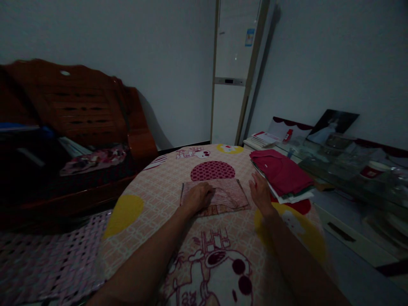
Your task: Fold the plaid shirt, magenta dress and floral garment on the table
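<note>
A folded pinkish shirt lies flat near the middle of the cloth-covered table, with its curved neckline facing up. My left hand rests on the shirt's left half, fingers curled in and closed on its fabric. My right hand is just past the shirt's right edge, fingers apart and holding nothing. Close beside the right hand is a stack of folded clothes, topped by a crimson garment; white and green layers show under it.
A patterned tablecloth covers the round table. On the right stands a glass-topped cabinet with papers, a cup and clear containers. A wooden bench holding cloth is at left, and a tall white air conditioner at the back.
</note>
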`<action>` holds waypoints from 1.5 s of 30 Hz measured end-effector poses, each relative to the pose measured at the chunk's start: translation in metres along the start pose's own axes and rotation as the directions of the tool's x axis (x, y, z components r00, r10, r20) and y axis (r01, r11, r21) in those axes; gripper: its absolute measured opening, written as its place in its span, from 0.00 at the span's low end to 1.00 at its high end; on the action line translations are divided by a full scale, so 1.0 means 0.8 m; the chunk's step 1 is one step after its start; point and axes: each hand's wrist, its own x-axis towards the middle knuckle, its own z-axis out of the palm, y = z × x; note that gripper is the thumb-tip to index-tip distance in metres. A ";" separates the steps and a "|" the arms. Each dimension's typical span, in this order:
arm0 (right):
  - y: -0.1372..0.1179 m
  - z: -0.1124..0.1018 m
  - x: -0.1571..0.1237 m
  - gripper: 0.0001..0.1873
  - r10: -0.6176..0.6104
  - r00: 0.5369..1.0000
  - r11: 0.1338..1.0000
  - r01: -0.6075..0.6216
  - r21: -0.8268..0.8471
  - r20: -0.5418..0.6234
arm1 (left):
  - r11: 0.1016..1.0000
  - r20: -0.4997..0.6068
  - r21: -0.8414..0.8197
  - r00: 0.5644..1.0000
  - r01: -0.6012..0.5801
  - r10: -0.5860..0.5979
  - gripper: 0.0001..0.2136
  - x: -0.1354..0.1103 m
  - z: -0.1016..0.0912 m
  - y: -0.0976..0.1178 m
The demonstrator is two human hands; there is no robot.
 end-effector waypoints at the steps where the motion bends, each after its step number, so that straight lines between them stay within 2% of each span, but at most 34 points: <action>1: 0.007 -0.013 0.007 0.25 0.007 0.998 1.000 -0.009 -0.025 -0.063 | 1.000 -0.006 -0.006 1.000 -0.004 0.004 0.11 0.001 0.002 -0.001; 4: 0.029 -0.054 0.027 0.24 0.091 0.975 0.980 -0.124 -0.154 -0.202 | 1.000 -0.006 0.009 1.000 -0.008 0.008 0.11 0.003 0.005 -0.002; 6: 0.042 -0.079 0.042 0.24 0.139 0.966 0.947 -0.194 -0.255 -0.219 | 1.000 -0.012 0.026 1.000 0.001 -0.001 0.12 0.005 0.005 -0.001; 9: 0.057 -0.105 0.066 0.24 0.225 0.959 0.860 -0.278 -0.428 -0.170 | 0.999 -0.017 0.020 0.999 0.027 -0.027 0.12 0.006 0.003 0.003; 11: 0.062 -0.114 0.079 0.23 0.323 0.943 0.786 -0.312 -0.535 -0.075 | 0.999 -0.014 0.005 0.999 0.041 -0.041 0.10 0.005 0.001 0.005; 13: 0.064 -0.116 0.089 0.21 0.395 0.918 0.741 -0.298 -0.602 0.032 | 0.999 -0.014 -0.009 0.999 0.042 -0.042 0.09 0.004 -0.001 0.006; 15: 0.064 -0.115 0.092 0.19 0.427 0.900 0.721 -0.284 -0.632 0.084 | 0.999 -0.014 -0.017 0.999 0.039 -0.039 0.09 0.004 -0.002 0.006; 19: 0.059 -0.112 0.088 0.18 0.443 0.895 0.693 -0.302 -0.654 0.056 | 0.999 -0.018 -0.024 0.999 0.040 -0.041 0.10 0.004 -0.002 0.005; 23: 0.053 -0.113 0.081 0.18 0.404 0.913 0.703 -0.274 -0.656 0.051 | 0.999 -0.017 -0.034 0.999 0.042 -0.042 0.09 0.003 0.000 0.004; 27: 0.044 -0.113 0.079 0.17 0.419 0.907 0.713 -0.300 -0.633 0.043 | 0.994 -0.049 -0.095 0.997 0.053 -0.058 0.08 0.002 0.002 0.003; 29: 0.035 -0.107 0.076 0.18 0.365 0.931 0.746 -0.288 -0.601 0.007 | 0.989 -0.084 -0.136 0.995 0.050 -0.062 0.07 0.002 0.004 0.002; 32: 0.016 -0.088 0.066 0.18 0.199 0.980 0.832 -0.182 -0.525 -0.023 | 0.983 -0.155 -0.172 0.983 0.069 -0.096 0.07 0.002 0.004 0.000; 34: 0.005 -0.076 0.059 0.19 0.122 0.993 0.870 -0.110 -0.481 -0.007 | 0.985 -0.167 -0.138 0.977 0.107 -0.130 0.08 0.001 0.002 -0.002; 36: 0.000 -0.071 0.056 0.20 0.104 0.994 0.880 -0.103 -0.463 -0.023 | 0.986 -0.131 -0.060 0.977 0.159 -0.165 0.09 0.001 -0.003 -0.004; 40: 0.018 -0.088 0.067 0.24 0.258 0.956 0.818 -0.294 -0.493 -0.142 | 0.975 -0.046 0.070 0.977 0.211 -0.208 0.11 0.002 -0.011 -0.001; 45: 0.056 -0.122 0.090 0.19 0.539 0.842 0.693 -0.439 -0.572 0.007 | 0.964 -0.072 0.034 0.962 0.264 -0.262 0.10 0.007 -0.012 -0.003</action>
